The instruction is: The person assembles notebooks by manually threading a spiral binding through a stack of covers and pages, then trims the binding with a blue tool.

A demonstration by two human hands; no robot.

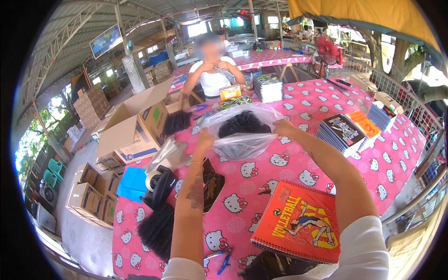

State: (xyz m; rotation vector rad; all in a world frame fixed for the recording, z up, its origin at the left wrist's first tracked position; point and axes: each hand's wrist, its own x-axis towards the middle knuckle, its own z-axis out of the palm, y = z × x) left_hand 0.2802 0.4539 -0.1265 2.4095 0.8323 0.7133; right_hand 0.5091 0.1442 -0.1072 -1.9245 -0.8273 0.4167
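Observation:
My left hand (206, 140) and my right hand (281, 128) are both closed on the rim of a clear plastic bag (242, 148), one at each side. The bag's mouth is stretched wide between them, above the table. Inside lies a dark heap of black curly strands (246, 124), too tangled to make out one by one. Below my right forearm rests a red spiral notebook (301, 221) with a volleyball player on its cover. A black tape dispenser (161, 185) stands to the left of my left forearm, and a dark patterned cover (213, 184) lies partly behind that forearm.
Bundles of thin black strands (157, 231) and blue-handled pliers (225, 261) lie on the pink table (242, 205). Stacked spiral notebooks (342, 133) stand at the right. An open cardboard box (148, 126) is at the left. Across the table, a person in white (212, 77) handles something clear.

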